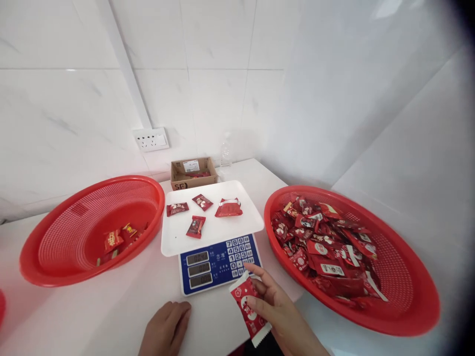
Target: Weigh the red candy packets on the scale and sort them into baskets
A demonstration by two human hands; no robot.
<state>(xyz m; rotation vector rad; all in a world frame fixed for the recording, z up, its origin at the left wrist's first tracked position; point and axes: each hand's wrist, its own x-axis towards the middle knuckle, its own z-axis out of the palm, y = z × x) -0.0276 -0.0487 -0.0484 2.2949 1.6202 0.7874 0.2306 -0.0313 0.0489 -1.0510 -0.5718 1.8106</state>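
Four red packets (229, 207) lay apart from one another on the white tray (211, 232) of a scale (218, 291), three of them flat and small, the fourth puffier and larger, near the tray's right side. Below the tray, the scale's blue panel (221, 264) showed three grey displays (199, 270) at the left and a white keypad (240, 254) at the right. The right hand (272, 306) held a red wrapper (249, 309) with pale crimped ends, its thumb and fingers clamped on it just in front of the panel's lower right corner; the wrapper was tilted, its upper end leaning to the left. The left hand (165, 329) rested on the white bench (111, 316), holding nothing visible, its fingers curled and close together. To the right stood a red basket (404, 282) heaped with many red packets, some with white or gold parts. To the left, another red colander (92, 198) held a few red and yellow pieces (113, 240) at its bottom. Behind the tray sat an open cardboard box (193, 183) with some red items (198, 174) inside, and just beside it stood a clear bottle (225, 151). A white socket plate (151, 139) was fixed to the pale tiled wall (215, 99).
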